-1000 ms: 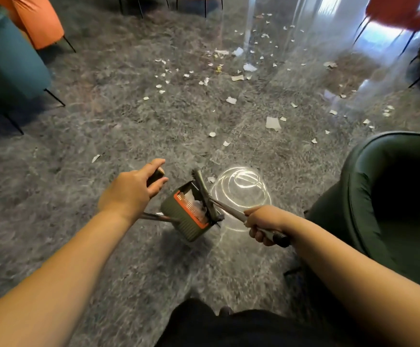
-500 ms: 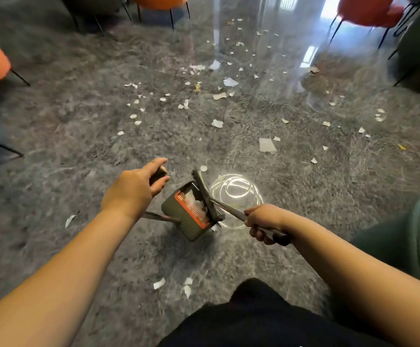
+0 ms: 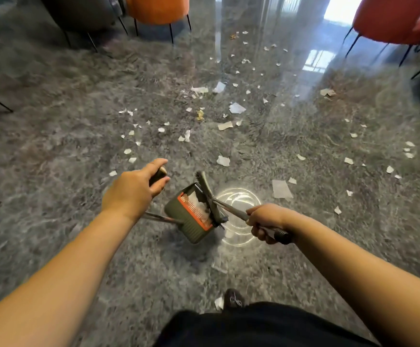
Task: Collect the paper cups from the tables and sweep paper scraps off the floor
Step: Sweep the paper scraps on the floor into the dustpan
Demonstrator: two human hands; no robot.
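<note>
Both forearms bare, no sleeves in view, nothing on either wrist behind the fingers [image 3: 162,184]: no watch, band or glove on the left hand [image 3: 131,191] or the right hand [image 3: 266,221]. Well back from the fingers, at the bottom edge, a black garment [image 3: 254,326], plain, no print or seam detail readable. Just ahead of it the toe of a dark shoe [image 3: 234,299] with a small pale mark on top, too blurred to tell what it is.
</note>
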